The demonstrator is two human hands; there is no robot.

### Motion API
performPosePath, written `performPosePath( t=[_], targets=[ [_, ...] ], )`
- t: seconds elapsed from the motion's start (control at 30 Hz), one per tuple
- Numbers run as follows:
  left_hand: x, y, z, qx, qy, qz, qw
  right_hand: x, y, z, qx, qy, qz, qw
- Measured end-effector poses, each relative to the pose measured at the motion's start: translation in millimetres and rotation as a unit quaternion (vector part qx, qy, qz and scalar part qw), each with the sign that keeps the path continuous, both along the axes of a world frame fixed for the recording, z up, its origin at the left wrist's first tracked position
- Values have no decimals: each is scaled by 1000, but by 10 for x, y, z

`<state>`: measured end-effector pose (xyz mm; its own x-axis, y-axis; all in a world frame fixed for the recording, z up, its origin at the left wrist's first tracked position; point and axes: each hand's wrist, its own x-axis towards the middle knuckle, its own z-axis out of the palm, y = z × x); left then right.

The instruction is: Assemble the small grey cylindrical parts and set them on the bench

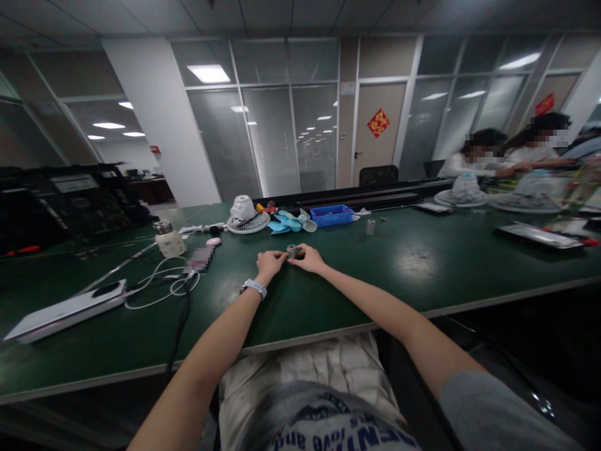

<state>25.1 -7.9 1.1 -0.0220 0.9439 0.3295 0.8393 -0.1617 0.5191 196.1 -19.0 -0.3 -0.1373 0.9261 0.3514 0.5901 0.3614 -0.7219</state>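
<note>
A small grey metal cylinder (292, 252) is at the middle of the green table (328, 299), between my two hands. My left hand (271, 262), with a watch on its wrist, pinches the cylinder from the left with its fingertips. From the other side my right hand (308, 258) grips it between thumb and fingers. The cylinder's top shows a round dark opening or ring; its lower part is partly hidden by my fingers. A similar grey cylinder (370, 227) stands farther back to the right.
Behind my hands lie a white fan housing (244, 213), light-blue fan blades (285, 222) and a blue bin (331, 216). On the left are a jar (169, 240), cables and a white box (70, 310). Two people sit at the far right beside more fan parts.
</note>
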Motion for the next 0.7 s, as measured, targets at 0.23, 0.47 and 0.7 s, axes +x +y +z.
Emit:
performPosePath(
  t=[0.23,0.47,0.7],
  targets=[
    [44,-31,61,-9,-2,1,1000,6,1,-7,2,3,9,1000],
    [-296,41,337,-97,-114,-217,965,8,1,-3,-12,9,7,1000],
    [-482,68,269,-197,-24,-266,943,-12,-7,8,-15,-1,2,1000]
  ],
)
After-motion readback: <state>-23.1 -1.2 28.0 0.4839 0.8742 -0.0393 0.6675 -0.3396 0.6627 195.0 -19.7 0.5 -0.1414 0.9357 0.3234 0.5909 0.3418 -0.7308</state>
